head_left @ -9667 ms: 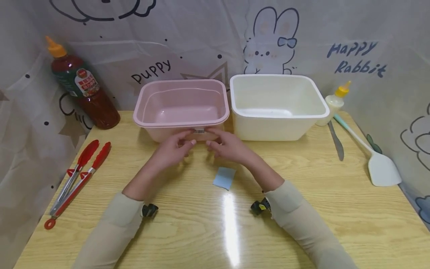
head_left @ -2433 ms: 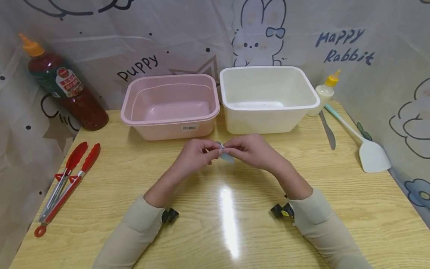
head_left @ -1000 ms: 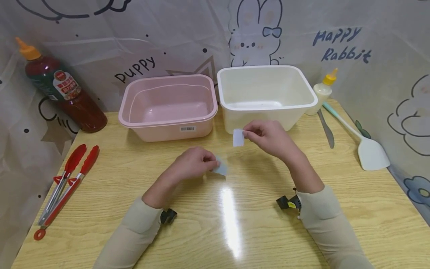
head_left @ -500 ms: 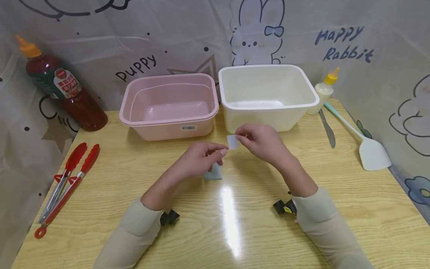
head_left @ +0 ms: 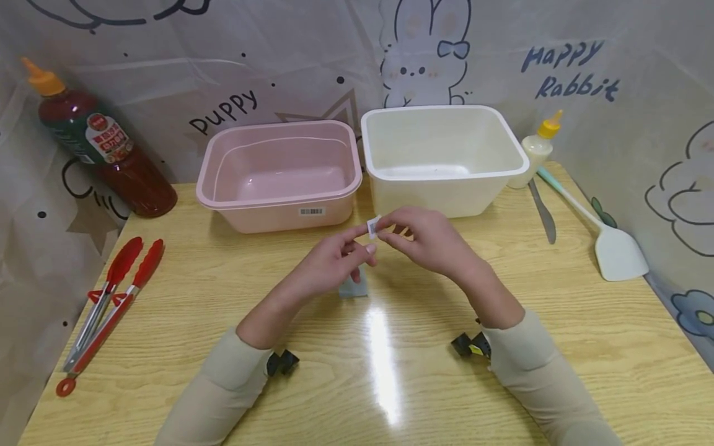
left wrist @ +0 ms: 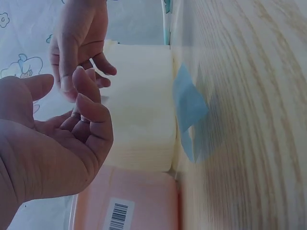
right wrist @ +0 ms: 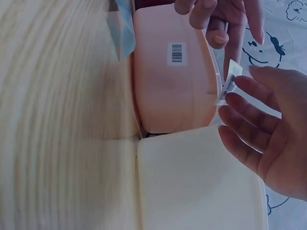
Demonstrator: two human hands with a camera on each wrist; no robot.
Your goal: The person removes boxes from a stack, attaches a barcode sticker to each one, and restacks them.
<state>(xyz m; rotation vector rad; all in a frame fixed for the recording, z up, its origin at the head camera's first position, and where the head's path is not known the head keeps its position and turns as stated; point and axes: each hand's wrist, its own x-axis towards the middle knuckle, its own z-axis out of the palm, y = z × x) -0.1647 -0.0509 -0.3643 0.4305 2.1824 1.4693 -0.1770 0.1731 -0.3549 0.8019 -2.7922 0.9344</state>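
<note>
A small white barcode sticker (head_left: 373,227) is pinched in my right hand (head_left: 392,228), above the table in front of the gap between the two tubs. My left hand (head_left: 361,243) reaches up with its index finger touching the sticker, its other fingers loosely curled. In the right wrist view the sticker (right wrist: 229,85) sits between the fingertips of both hands. The light blue backing paper (head_left: 353,288) lies flat on the table under my left hand, held by neither hand. Behind stand a pink tub (head_left: 268,220) with a barcode label and a white tub (head_left: 435,199).
Red tongs (head_left: 106,303) lie at the left edge and a dark sauce bottle (head_left: 106,155) stands at the back left. At the right are a small squeeze bottle (head_left: 532,152), a knife (head_left: 542,210) and a white spatula (head_left: 610,248). A printed curtain closes the back and sides.
My right hand pulled the white sticker off the blue backing. My left hand dropped the backing on the table and rose to meet the sticker.
</note>
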